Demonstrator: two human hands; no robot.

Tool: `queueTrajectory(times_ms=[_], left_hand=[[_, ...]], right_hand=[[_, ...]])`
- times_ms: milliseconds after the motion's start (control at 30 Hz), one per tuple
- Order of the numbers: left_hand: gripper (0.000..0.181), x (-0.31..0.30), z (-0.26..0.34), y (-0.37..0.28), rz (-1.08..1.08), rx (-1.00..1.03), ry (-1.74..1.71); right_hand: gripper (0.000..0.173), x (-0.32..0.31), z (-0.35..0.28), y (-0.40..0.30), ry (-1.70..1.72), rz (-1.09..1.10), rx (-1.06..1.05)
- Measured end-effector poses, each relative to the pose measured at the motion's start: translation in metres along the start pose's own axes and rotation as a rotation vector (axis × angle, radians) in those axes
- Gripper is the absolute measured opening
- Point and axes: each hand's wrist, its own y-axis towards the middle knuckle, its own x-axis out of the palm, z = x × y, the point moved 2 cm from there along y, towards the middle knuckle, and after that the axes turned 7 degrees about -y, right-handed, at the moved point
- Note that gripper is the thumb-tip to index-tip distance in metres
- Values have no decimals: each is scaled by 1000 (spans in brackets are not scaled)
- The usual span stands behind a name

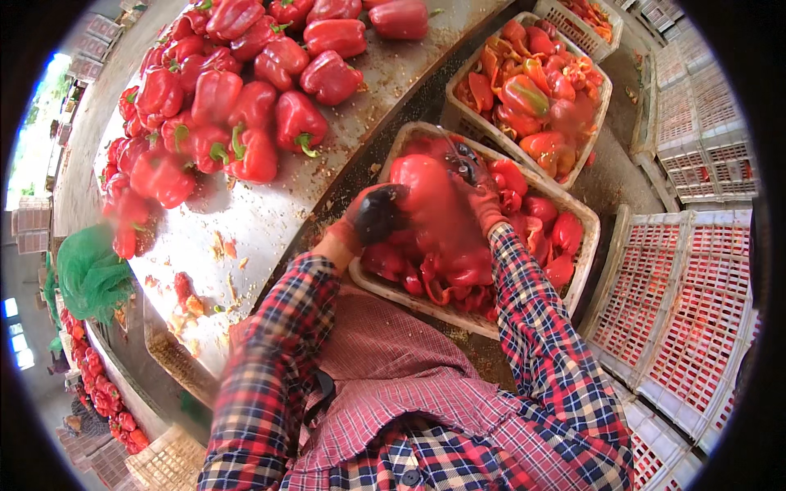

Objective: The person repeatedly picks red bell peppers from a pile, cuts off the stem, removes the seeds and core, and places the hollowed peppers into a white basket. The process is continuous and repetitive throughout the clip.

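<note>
My left hand [370,216], in a red and black work glove, grips a red bell pepper [419,175] by its side. Opposite it, my right hand [478,187] wears a similar glove and is closed around a thin metal tool [453,146], perhaps a small knife; its handle is hidden in the fingers. Both hands are above a pale plastic crate [582,270] holding cut and opened red peppers [451,273]. A blurred patch in the middle of the view hides part of the held pepper and the crate's contents.
Whole red bell peppers [221,98] are heaped on the metal table [245,215] at left, with seeds and scraps nearby. A second crate [592,138] of cut peppers stands beyond mine. Stacked slatted crates [694,294] line the right. Green netting [92,273] hangs at the table's left.
</note>
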Motion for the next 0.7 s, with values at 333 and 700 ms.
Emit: queueTrajectory(times_ms=[333,700], left_hand=[[60,29,18,-27,531,196,1850],[25,3,-41,17,-19,528,1532]], right_hand=[[30,19,-105,-19,635,-201,8],[39,74,12,-77,-393,-98,-16]])
